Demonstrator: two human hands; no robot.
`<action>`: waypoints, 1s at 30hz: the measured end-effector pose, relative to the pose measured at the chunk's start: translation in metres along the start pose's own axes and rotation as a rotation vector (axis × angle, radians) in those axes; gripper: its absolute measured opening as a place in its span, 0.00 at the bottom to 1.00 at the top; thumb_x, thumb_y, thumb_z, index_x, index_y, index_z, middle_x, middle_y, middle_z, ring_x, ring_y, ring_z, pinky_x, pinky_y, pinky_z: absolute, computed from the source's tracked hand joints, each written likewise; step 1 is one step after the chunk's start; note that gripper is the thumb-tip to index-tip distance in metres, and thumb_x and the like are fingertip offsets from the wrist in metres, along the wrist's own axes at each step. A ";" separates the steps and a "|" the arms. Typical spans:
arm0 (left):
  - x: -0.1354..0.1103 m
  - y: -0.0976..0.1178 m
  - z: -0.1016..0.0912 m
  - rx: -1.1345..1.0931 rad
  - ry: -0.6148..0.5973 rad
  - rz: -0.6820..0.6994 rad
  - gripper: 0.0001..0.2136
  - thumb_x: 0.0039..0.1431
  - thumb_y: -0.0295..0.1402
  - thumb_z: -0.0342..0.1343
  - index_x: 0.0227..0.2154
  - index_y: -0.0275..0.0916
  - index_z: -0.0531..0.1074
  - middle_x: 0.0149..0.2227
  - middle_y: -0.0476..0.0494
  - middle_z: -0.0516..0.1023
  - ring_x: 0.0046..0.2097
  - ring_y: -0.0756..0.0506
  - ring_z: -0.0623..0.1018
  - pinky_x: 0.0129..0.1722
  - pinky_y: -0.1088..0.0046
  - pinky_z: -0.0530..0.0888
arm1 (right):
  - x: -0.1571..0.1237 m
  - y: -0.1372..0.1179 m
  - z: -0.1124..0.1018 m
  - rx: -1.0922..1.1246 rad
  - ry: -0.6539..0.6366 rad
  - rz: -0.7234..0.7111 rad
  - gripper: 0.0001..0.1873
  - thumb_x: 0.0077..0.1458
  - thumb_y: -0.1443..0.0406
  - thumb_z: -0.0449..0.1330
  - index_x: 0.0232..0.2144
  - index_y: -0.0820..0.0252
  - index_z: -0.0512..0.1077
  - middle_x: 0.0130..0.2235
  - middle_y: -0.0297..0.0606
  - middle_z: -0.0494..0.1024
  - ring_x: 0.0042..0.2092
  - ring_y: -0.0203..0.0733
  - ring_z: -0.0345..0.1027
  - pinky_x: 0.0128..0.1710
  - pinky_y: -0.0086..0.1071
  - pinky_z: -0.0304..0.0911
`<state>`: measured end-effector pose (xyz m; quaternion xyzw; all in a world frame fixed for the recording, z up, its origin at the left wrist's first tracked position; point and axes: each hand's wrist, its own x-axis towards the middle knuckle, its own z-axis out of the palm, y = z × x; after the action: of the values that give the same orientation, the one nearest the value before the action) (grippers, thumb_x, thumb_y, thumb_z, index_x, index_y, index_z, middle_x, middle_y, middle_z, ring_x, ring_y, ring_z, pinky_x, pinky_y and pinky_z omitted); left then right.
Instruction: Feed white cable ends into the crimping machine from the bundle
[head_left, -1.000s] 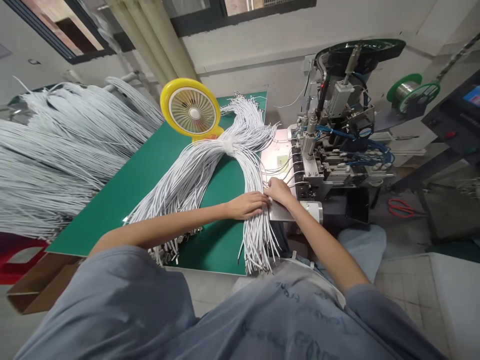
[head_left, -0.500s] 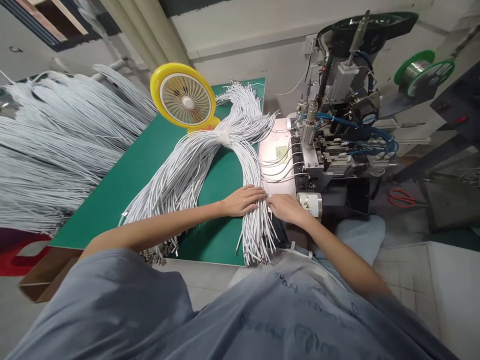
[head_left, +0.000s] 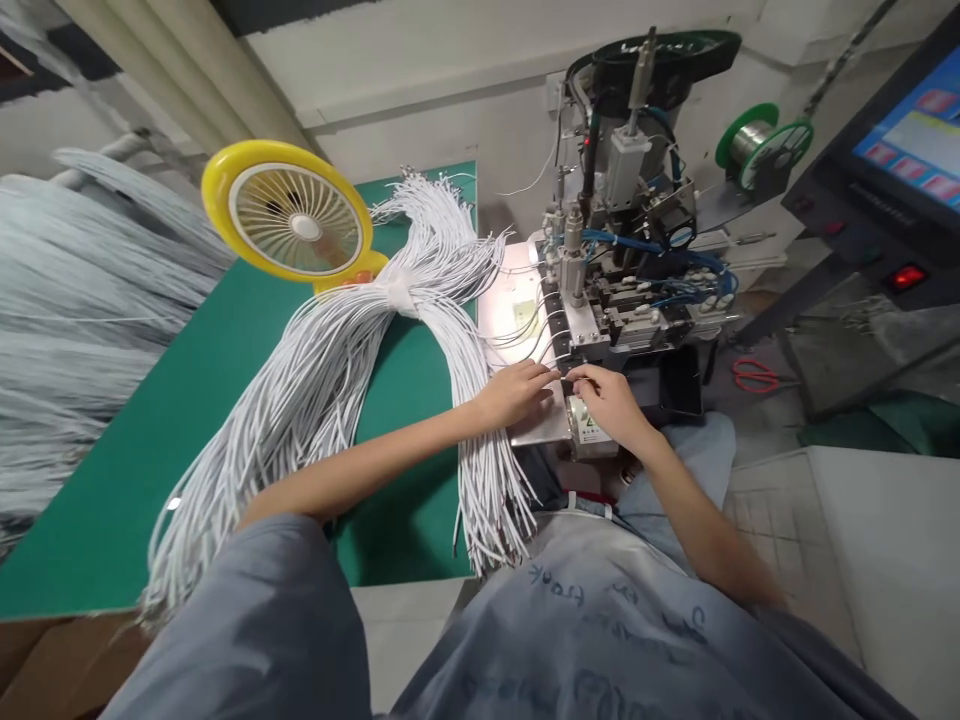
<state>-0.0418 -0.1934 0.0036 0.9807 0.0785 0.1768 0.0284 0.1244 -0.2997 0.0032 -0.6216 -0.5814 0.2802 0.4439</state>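
Observation:
My left hand (head_left: 517,393) is closed in a pinch on a white wire (head_left: 564,377) at the near end of the machine's black feed row (head_left: 556,325). Just right of it, my right hand (head_left: 609,400) pinches the same thin wire by its end. Most of that wire is hidden by my fingers. Under my left wrist hangs a bundle of white wires (head_left: 491,500), tied by a pale band (head_left: 400,292) farther back. Several single wires (head_left: 525,345) curve from the bundle into the feed row.
A yellow fan (head_left: 300,215) stands on the green table (head_left: 405,520) behind the bundle. The wire machine (head_left: 622,270) fills the right side, with a labelled can (head_left: 589,430) below my right hand. A screen (head_left: 915,140), a wire spool (head_left: 754,145) and red scissors (head_left: 756,376) lie farther right.
My left hand has left the top of the hanging bundle and moved right to the feed row. My right hand has moved up and right with it. The view has swung right.

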 end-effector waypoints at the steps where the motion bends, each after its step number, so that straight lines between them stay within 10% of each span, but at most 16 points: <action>1: 0.008 -0.003 0.005 -0.030 0.065 -0.017 0.10 0.63 0.29 0.45 0.41 0.32 0.70 0.34 0.39 0.75 0.35 0.45 0.73 0.30 0.71 0.69 | 0.005 0.004 -0.002 0.083 0.050 0.032 0.11 0.53 0.68 0.51 0.34 0.61 0.73 0.34 0.39 0.77 0.36 0.39 0.71 0.38 0.33 0.66; 14: 0.061 -0.001 0.012 -0.370 0.281 0.016 0.10 0.63 0.29 0.45 0.32 0.35 0.71 0.28 0.43 0.72 0.30 0.49 0.70 0.29 0.74 0.67 | 0.006 0.002 -0.010 0.588 0.392 0.135 0.11 0.47 0.59 0.63 0.30 0.60 0.71 0.25 0.33 0.76 0.25 0.33 0.69 0.26 0.29 0.69; 30: 0.056 -0.009 0.026 -0.648 0.259 -0.053 0.11 0.64 0.32 0.46 0.32 0.36 0.73 0.26 0.46 0.73 0.27 0.51 0.72 0.27 0.77 0.67 | 0.014 0.015 -0.019 0.098 0.357 0.002 0.08 0.51 0.62 0.59 0.30 0.57 0.77 0.29 0.36 0.73 0.30 0.36 0.65 0.27 0.31 0.62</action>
<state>0.0181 -0.1756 -0.0020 0.8877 0.0465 0.3147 0.3327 0.1503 -0.2891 0.0006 -0.6398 -0.4782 0.1939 0.5695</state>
